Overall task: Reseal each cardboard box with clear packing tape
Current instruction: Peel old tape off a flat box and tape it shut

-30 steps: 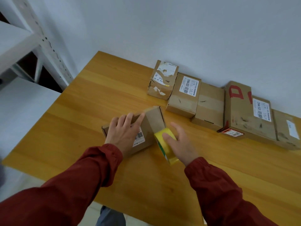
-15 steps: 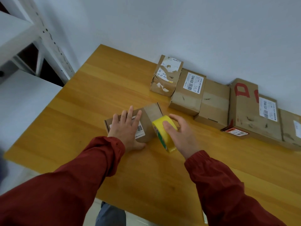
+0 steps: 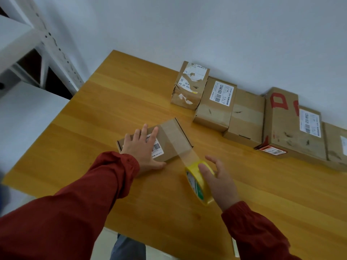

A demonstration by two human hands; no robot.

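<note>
Cardboard box (image 3: 170, 140), one, under my flat left hand (image 3: 142, 150), one tape roll (image 3: 195, 184) gripped in right hand (image 3: 220, 183), at least five boxes (image 3: 246, 119) at two o'clock.

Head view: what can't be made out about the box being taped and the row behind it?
All in the head view:
- Small box top seam: covered by the left hand.
- Tape strip far end: hidden past the box's back edge.
- Right hand grip: partly behind the tape roll.
- Rightmost box: cut off by the right frame edge.
</note>
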